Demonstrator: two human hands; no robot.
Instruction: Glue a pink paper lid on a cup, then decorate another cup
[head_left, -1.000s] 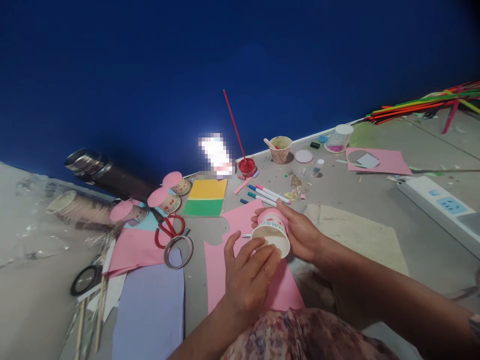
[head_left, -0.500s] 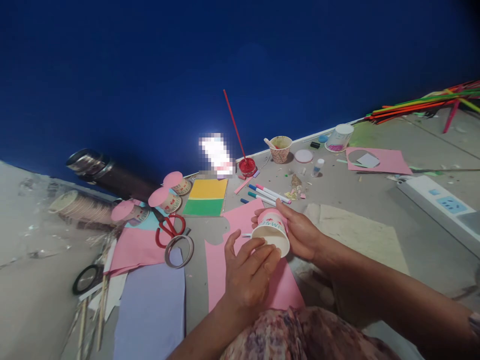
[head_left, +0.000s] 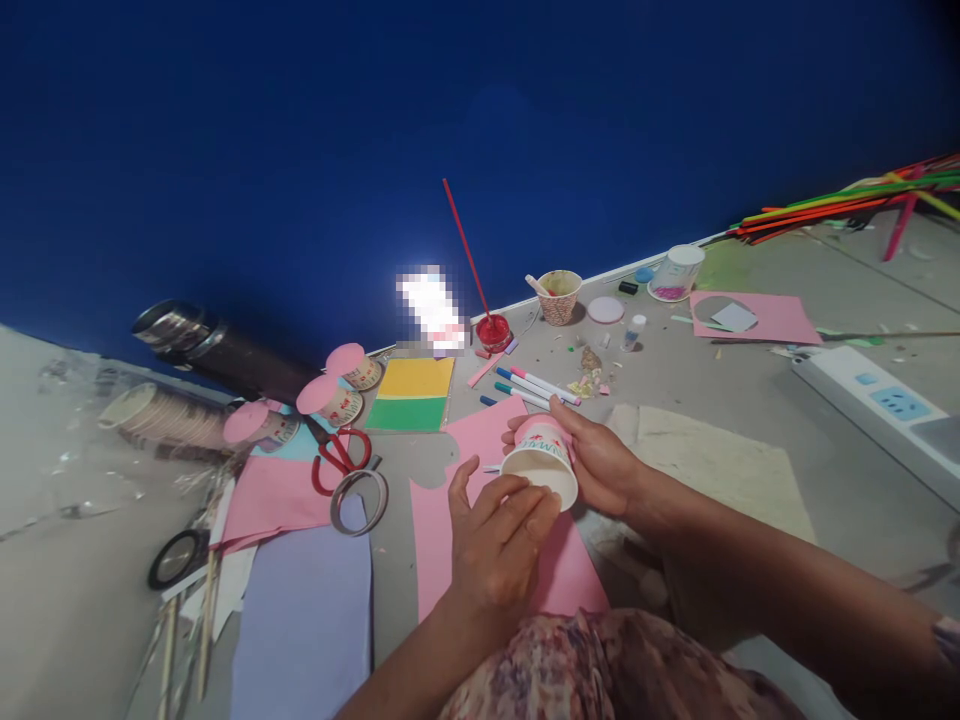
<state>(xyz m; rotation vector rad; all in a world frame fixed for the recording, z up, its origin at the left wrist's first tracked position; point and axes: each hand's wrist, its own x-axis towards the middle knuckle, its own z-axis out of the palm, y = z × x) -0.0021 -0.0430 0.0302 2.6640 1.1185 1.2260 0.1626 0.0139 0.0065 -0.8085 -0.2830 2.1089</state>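
little changed, so work stays at the cup (head_left: 541,460): right hand (head_left: 600,465) holds it; left hand (head_left: 496,545) touches it, can't tell if gripping.

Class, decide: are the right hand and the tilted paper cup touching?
Touching. The head view shows the right hand curled around the paper cup, supporting it.

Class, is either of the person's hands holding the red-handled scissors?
No, the scissors lie beside the grey ring, while the left hand and right hand are both at the paper cup.
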